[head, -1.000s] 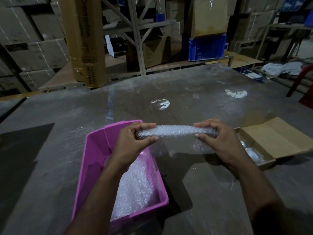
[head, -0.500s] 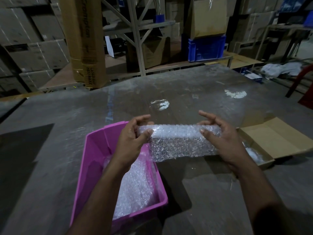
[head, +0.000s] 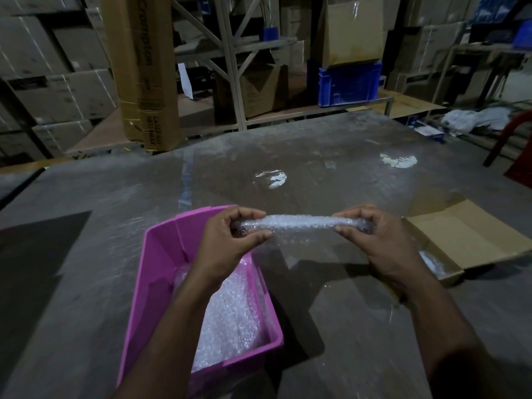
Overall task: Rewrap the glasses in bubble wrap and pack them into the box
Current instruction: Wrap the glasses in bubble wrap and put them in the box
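Note:
A long bundle of bubble wrap is held level above the table, rolled up tight. My left hand pinches its left end between thumb and fingers. Its right end is gripped by my right hand. What is inside the roll is hidden. An open cardboard box lies on the table to the right of my right hand, with a wrapped bundle inside it. Below my left arm stands a pink plastic bin holding loose bubble wrap.
The grey table stretches ahead, with two bright reflections on it. A tall cardboard carton leans at the far left edge. Metal shelving, stacked cartons and a blue crate stand behind. A red chair is at far right.
Half a second ago a flap of bubble wrap hung down loose from the roll; now it is rolled in and the bundle is a tight narrow tube again. Both hands stayed at its ends.

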Demonstrator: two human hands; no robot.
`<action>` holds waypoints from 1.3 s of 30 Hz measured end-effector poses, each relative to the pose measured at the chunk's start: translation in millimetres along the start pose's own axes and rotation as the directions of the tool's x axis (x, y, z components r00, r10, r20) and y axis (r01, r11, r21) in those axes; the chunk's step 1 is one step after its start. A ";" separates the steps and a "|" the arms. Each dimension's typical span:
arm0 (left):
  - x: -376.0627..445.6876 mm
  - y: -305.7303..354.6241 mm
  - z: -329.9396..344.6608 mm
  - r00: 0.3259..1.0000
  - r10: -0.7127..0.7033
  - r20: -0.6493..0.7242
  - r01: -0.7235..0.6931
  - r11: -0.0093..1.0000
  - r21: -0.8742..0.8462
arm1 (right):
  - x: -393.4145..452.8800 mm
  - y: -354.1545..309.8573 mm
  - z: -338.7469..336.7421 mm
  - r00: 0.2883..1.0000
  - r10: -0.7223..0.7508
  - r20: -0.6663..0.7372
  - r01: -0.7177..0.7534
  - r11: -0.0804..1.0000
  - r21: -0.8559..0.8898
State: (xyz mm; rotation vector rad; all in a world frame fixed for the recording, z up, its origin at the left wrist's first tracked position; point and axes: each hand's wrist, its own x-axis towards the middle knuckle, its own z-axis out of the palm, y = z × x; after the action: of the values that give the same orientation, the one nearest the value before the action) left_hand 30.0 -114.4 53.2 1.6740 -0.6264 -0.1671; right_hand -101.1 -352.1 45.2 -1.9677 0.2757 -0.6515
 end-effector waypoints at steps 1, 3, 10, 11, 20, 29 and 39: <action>-0.1 0.0 0.2 1.000 0.006 -0.009 -0.006 1.000 0.014 | 0.2 -0.1 -0.5 1.000 -0.023 -0.009 0.022 0.999 -0.023; -0.4 -0.6 -0.3 1.000 0.026 -0.009 -0.026 0.999 0.033 | 0.0 0.7 -1.3 0.998 -0.054 -0.007 0.054 0.996 -0.066; -1.7 5.6 2.1 0.999 0.014 0.038 -0.019 0.992 0.121 | -8.9 -1.9 -7.6 1.000 0.009 0.021 -0.010 0.998 0.054; -2.1 7.0 3.9 0.999 -0.010 0.052 0.007 0.998 0.062 | -9.7 -2.4 -9.0 1.000 -0.007 0.022 0.006 0.999 0.044; -2.8 7.1 21.4 0.999 0.031 -0.030 -0.032 0.998 -0.053 | -22.1 -1.4 -28.5 0.993 -0.001 0.115 0.001 1.000 -0.005; -4.7 11.8 42.7 0.993 -0.056 0.099 0.068 0.991 -0.114 | -26.9 11.5 -49.2 0.999 -0.013 -0.043 0.010 0.998 -0.067; -11.8 14.8 78.8 0.963 -0.070 0.258 0.041 0.992 0.117 | -30.9 19.6 -86.9 0.997 0.043 -0.067 -0.043 0.999 0.000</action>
State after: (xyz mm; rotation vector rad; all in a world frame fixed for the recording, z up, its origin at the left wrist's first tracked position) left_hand -19.7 -178.2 47.7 1.7935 -0.7992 -0.4059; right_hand -173.1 -412.8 48.5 -1.9384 0.3582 -0.6904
